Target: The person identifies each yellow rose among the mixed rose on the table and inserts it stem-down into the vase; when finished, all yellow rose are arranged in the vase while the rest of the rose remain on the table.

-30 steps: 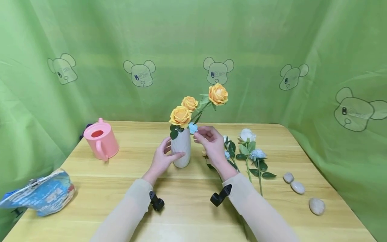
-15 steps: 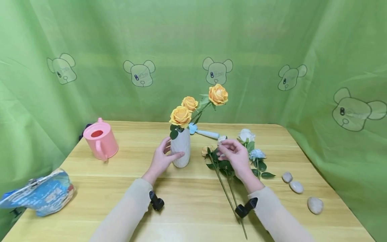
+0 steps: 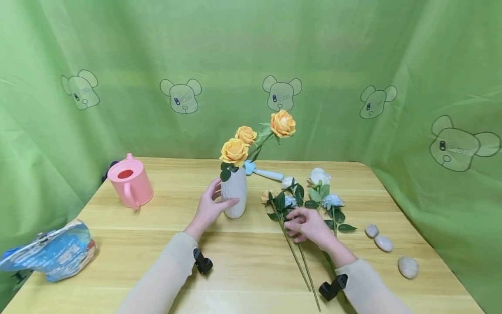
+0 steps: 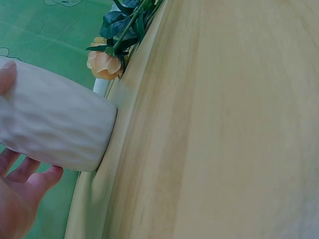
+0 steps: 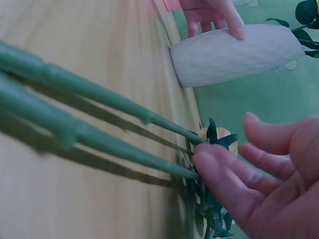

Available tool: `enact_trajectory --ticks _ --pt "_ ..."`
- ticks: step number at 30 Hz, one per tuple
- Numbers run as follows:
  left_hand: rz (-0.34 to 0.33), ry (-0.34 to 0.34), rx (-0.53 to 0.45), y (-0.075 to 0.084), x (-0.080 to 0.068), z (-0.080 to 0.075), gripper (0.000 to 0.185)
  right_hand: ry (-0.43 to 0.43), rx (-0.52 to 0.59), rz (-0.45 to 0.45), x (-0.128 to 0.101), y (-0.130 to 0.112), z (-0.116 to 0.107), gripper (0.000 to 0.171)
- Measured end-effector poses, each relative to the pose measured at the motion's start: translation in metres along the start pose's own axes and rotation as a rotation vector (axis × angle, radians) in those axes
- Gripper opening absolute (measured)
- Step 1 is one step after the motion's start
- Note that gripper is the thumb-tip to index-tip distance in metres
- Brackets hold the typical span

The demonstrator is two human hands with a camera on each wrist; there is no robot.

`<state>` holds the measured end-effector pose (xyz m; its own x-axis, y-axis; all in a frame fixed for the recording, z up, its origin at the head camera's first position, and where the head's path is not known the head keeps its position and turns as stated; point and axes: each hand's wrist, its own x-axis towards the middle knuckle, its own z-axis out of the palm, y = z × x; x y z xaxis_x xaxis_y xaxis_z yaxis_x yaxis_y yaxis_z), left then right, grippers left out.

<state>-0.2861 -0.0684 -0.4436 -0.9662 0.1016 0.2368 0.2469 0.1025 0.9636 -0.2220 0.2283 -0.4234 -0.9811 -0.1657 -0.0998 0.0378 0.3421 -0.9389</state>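
Note:
A white textured vase point(image 3: 234, 196) stands upright with several yellow-orange roses point(image 3: 234, 151) in it. My left hand point(image 3: 211, 207) grips it from the left, thumb across the front and fingers behind. To the right, my right hand point(image 3: 307, 226) is over the stems of flowers lying on the table. In the right wrist view its thumb is apart from the fingers, and a fingertip point(image 5: 205, 158) meets the green stems point(image 5: 114, 102). Near that hand lie a peach rose point(image 3: 267, 196), a white rose point(image 3: 319, 176) and a pale blue flower point(image 3: 332, 200), with dark green leaves.
A pink watering can point(image 3: 131, 181) stands at the left, and a blue bag point(image 3: 59, 253) lies in front of it. Behind the vase is a small light-blue shovel point(image 3: 268, 174). Several smooth stones point(image 3: 408, 267) lie on the right. A green curtain point(image 3: 219, 52) surrounds the wooden table point(image 3: 235, 279).
My right hand has moved from beside the vase, right and toward me, down to the lying stems. The shovel has come into full view. My left hand has stayed on the vase.

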Motion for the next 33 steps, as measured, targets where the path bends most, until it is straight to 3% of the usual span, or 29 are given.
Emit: enact_trajectory --ticks 10,14,18,20,24,33 --pt "-0.037 -0.020 -0.004 -0.002 -0.001 -0.002 0.077 0.005 -0.184 0.019 0.007 0.006 0.017 0.032" --pt "-0.048 -0.041 -0.012 0.005 -0.002 -0.002 0.078 0.037 -0.220 0.038 0.010 0.004 0.021 0.031" --pt "-0.053 -0.050 -0.005 0.019 -0.006 -0.003 0.077 0.044 -0.145 0.048 0.010 0.000 0.019 0.032" --pt "-0.045 -0.044 -0.002 0.018 -0.006 -0.003 0.076 0.041 -0.096 0.033 0.008 -0.005 0.016 0.033" --pt "-0.035 -0.021 0.004 0.001 0.000 -0.003 0.078 0.034 -0.005 -0.005 0.001 -0.019 0.009 0.037" --pt "-0.030 -0.003 0.024 0.001 -0.001 -0.001 0.077 0.123 0.201 -0.087 -0.004 -0.045 -0.001 0.044"
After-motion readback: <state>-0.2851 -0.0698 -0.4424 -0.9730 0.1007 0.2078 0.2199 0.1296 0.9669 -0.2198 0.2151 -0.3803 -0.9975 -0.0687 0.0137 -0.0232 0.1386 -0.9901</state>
